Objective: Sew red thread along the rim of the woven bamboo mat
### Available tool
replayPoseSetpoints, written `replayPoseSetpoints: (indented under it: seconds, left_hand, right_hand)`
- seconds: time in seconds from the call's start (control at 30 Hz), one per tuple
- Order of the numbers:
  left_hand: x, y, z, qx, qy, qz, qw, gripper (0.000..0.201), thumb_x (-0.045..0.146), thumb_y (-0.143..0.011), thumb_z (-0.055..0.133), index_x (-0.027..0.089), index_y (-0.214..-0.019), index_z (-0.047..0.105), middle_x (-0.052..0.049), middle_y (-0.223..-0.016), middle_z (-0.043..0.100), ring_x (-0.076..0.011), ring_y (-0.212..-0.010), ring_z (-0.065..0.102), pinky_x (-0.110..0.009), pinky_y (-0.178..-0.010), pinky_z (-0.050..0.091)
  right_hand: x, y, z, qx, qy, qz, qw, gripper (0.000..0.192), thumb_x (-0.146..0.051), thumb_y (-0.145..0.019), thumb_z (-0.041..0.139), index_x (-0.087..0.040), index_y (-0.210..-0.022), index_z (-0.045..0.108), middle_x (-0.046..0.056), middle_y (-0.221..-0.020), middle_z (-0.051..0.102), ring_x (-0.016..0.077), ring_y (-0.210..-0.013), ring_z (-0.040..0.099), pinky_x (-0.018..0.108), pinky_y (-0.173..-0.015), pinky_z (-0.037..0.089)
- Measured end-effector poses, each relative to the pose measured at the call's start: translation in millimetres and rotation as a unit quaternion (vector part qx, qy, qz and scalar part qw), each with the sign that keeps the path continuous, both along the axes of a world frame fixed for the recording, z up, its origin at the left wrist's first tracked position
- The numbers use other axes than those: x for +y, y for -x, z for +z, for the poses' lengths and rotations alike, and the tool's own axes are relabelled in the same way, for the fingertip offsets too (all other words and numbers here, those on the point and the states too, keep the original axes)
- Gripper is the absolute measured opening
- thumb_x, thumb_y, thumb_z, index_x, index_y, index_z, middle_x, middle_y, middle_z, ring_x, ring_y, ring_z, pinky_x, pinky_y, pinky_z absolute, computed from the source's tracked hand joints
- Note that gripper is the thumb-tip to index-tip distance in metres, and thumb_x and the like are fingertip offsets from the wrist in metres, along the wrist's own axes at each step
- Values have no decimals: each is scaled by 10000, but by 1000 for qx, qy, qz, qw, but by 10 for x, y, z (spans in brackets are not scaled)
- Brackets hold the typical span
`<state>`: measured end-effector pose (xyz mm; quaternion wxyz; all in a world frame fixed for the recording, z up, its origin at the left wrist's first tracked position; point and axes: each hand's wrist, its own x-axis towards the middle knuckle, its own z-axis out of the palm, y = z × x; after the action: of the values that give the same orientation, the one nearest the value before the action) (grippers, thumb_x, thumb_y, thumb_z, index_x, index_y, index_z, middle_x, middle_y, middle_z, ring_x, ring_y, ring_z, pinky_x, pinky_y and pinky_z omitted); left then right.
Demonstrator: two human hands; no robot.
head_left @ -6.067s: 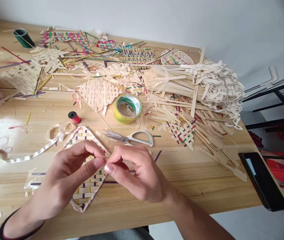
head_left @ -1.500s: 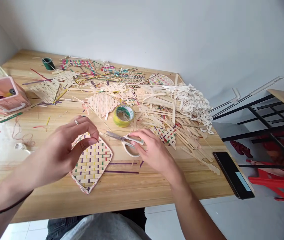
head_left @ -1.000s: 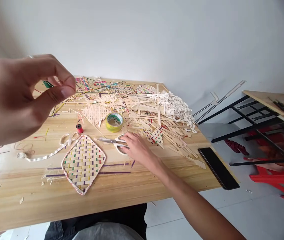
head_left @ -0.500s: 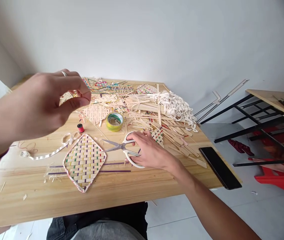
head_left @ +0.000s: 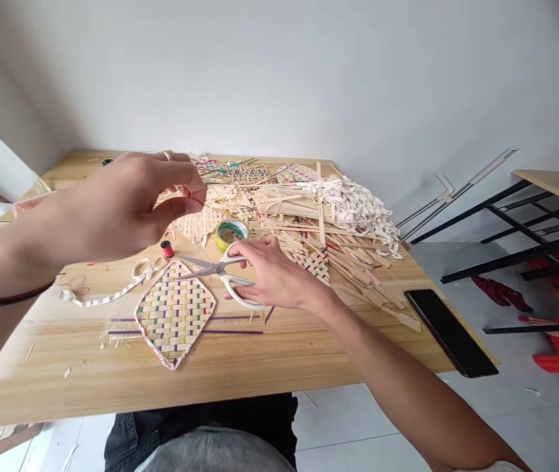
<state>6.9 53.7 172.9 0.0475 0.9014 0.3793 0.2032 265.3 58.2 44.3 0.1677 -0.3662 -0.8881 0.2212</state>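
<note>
1. Above the woven mat (head_left: pixel 175 313), left hand (head_left: pixel 126 203) raised off the table (head_left: pixel 269 354), thumb and fingertips (head_left: pixel 195 192) pinched together; whatever sits in the pinch too small to make out, perhaps a thread or needle.
2. Just right of the mat, right hand (head_left: pixel 272 275) wrapped around the white handles of the scissors (head_left: pixel 217 272), thumb through the upper loop, other fingers curled about the lower loop, grip firm.
3. Scissors lying nearly level, long axis running left to right, metal blades slightly parted with tips aimed left over the mat's upper right edge, handles toward the right.
4. Mat flat on the table, diamond-shaped, one corner toward the near table edge and one toward the far side; pale flat strips plaited with green, purple, yellow and red ones, pinkish binding along the rim.
5. Just beyond the mat's far corner, small red thread spool (head_left: pixel 166 248) upright; to the right of that, roll of yellow-green tape (head_left: pixel 231 234) lying flat.
6. Left of the mat, looped white ribbon (head_left: pixel 112 292) trailing across the wood; beneath the mat, thin purple strips (head_left: pixel 234 332) running crosswise.
7. Far beyond the mat, heaped pale slats and woven pieces (head_left: pixel 308 216), with tangled white bands on top.
8. Well to the right of the mat, black phone (head_left: pixel 449 331) flat at the table's edge.
</note>
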Motion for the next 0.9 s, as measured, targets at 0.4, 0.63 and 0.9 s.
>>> replayPoseSetpoints:
  seconds: [0.4, 0.63, 0.9]
  left_hand:
    - [95, 76, -88, -25, 51, 51, 997, 260, 302, -1009, 533, 143, -1007, 739, -11, -865, 701, -121, -741, 561, -276, -693, 389]
    - [117, 182, -797, -230, 274, 32, 933, 237, 375, -1015, 631, 162, -1042, 730, -88, -1032, 773, -227, -1000, 721, -327, -864, 554]
    - [-76, 26, -1435, -304, 364, 20, 880, 353, 522, -1054, 571, 181, -987, 633, -77, -911, 752, -224, -838, 777, -345, -801, 612]
  right_hand:
    - [7, -12, 8, 43, 2, 19, 999, 377, -284, -828, 898, -206, -1118, 670, 63, -1139, 775, 248, -1052, 707, 407, -1018, 409]
    - [-32, -52, -46, 78, 21, 65, 995, 372, -324, -830, 899, -221, -1117, 687, 53, -1136, 782, 224, -988, 717, 395, -1011, 444]
    - [-79, -80, -116, 96, 53, 84, 990, 390, -348, -833, 905, -221, -1116, 668, 45, -1099, 769, 227, -990, 698, 405, -1011, 453]
